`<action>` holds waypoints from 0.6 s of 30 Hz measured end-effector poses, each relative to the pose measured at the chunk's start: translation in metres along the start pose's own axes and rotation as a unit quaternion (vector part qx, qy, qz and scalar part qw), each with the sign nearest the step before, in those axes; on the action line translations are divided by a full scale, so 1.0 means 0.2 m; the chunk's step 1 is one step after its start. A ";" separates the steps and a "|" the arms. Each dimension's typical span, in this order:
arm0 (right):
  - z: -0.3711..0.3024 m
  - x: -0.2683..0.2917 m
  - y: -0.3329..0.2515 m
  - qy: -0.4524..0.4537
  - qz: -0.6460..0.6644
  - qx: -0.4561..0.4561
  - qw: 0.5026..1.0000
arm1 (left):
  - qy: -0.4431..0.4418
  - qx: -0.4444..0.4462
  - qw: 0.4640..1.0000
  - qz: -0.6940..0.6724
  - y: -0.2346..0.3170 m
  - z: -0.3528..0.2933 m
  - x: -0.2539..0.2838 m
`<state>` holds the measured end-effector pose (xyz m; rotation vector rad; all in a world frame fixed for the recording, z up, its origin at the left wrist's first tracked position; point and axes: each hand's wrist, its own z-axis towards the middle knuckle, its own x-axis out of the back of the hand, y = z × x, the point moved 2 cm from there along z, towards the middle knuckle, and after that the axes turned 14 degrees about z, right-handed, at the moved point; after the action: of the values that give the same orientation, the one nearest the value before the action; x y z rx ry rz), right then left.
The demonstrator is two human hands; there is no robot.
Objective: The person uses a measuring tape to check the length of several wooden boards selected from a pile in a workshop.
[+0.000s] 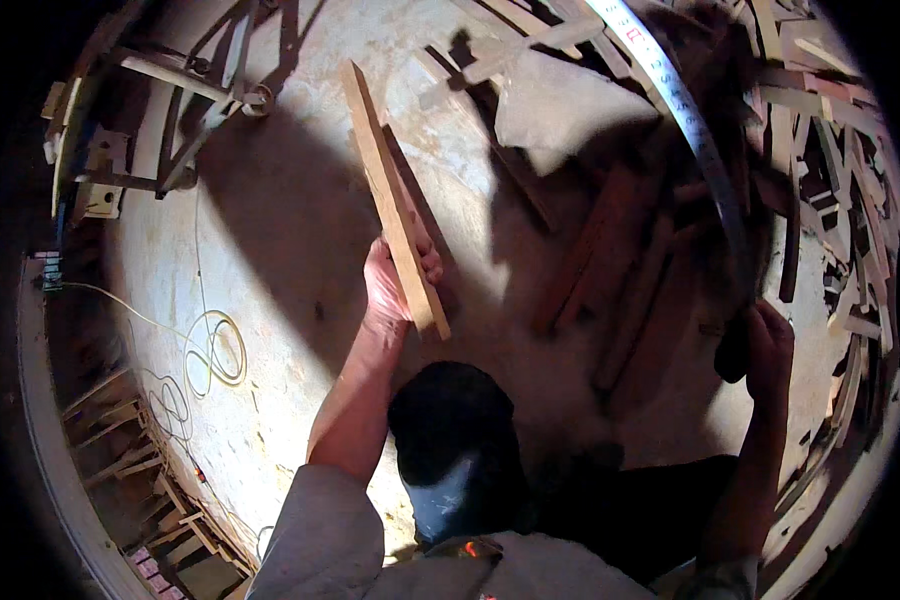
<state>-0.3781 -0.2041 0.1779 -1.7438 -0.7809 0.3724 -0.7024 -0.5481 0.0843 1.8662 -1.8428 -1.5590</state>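
My left hand (384, 282) is closed round the lower part of a long light-brown wooden strip (378, 176), which slants up and to the left above the floor. A second edge shows along the strip's lower end; I cannot tell whether it is another piece. Off to the right, my right hand (770, 350) grips a tape measure with a dark case (732, 352). Its pale metal blade (682, 112) is drawn out in a long curve toward the top of the view. The blade is apart from the wooden strip, and its far end is out of view.
Loose wood offcuts (850, 180) are heaped along the right and top right. A pale flat slab (565, 105) lies among dark boards. At upper left stands a wooden frame (175, 80). A looped cable (215, 355) crosses the floor at left, near stacked wood pieces (185, 510).
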 end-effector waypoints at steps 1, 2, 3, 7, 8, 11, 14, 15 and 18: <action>0.00 0.00 0.01 -0.007 0.017 0.002 1.000 | -0.013 -0.006 1.000 0.010 0.03 -0.01 -0.01; 0.00 0.01 0.02 -0.010 0.032 0.004 0.999 | -0.030 -0.008 0.999 0.019 0.06 -0.04 -0.04; 0.01 0.02 0.02 -0.034 0.047 -0.012 0.998 | -0.046 -0.011 0.998 0.028 0.08 -0.06 -0.07; -0.01 -0.08 -0.07 -0.045 0.015 -0.007 0.999 | -0.137 -0.012 0.989 -0.052 0.21 -0.12 -0.23; 0.00 -0.08 -0.08 -0.044 0.034 0.005 0.998 | -0.181 -0.015 0.981 -0.075 0.23 -0.13 -0.26; 0.04 -0.09 -0.01 -0.054 0.124 -0.027 0.990 | -0.227 -0.018 0.970 -0.084 0.28 -0.13 -0.34; 0.16 0.06 0.19 -0.026 -0.014 0.095 0.995 | -0.188 -0.028 0.981 -0.032 0.28 -0.15 -0.44; 0.14 0.06 0.19 -0.036 -0.003 0.085 0.996 | -0.118 -0.001 0.993 -0.007 0.25 -0.16 -0.51; 0.11 -0.09 -0.01 -0.043 0.027 -0.028 0.998 | -0.161 -0.032 0.986 0.006 0.29 -0.23 -0.58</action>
<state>-0.4062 -0.1998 0.1704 -1.8127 -0.8135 0.4685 -0.6818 -0.4982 0.2104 1.6517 -1.8873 -1.9891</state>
